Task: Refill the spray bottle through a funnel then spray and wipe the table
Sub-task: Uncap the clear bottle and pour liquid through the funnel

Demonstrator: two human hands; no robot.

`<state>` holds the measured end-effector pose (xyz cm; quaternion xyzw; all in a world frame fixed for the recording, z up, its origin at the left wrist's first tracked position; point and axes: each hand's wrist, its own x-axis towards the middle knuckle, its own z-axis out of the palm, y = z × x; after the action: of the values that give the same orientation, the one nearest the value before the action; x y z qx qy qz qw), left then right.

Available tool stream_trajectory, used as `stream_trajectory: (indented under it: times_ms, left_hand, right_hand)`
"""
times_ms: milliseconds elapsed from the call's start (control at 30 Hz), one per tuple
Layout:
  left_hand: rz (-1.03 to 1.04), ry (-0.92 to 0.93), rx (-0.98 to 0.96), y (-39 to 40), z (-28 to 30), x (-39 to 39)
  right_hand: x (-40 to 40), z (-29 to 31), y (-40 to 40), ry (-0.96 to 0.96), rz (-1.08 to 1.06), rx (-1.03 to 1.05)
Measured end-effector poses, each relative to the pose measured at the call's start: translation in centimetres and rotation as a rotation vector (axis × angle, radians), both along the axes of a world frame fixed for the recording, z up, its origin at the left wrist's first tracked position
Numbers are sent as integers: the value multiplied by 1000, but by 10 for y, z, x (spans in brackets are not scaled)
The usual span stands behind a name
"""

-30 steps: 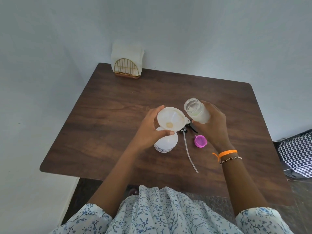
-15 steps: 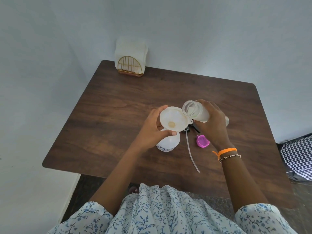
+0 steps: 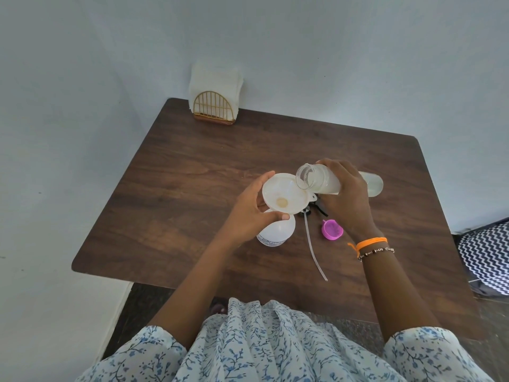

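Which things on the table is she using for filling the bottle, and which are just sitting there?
Being used:
- white funnel, steadied by the left hand
- spray bottle under it
- clear refill bottle, tilted in the right hand

Just sitting there:
- pink cap
- sprayer head with tube
- napkin holder

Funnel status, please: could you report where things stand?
Left hand steadies funnel on spray bottle. Right hand tips refill bottle over it. Nothing blocking.

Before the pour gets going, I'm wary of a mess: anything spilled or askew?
No spill shows on the table. The funnel sits tilted on the spray bottle, steadied by the left hand; the refill bottle mouth overhangs its rim.
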<state>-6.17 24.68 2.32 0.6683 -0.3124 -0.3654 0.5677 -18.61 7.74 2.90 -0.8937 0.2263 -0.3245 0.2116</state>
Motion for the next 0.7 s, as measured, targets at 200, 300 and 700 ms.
stream_trajectory:
  times_ms: [200,300,700]
  left_hand:
    - [3,-14,0,0,-1,0]
    - [0,-19,2,0,0,0]
    - [-3,-18,-7,0,1,0]
  right_hand:
    - [1,-1,-3,13,1,-46]
    - [1,-1,-3,21,5,-68]
    - [2,1,-3,30,1,-91]
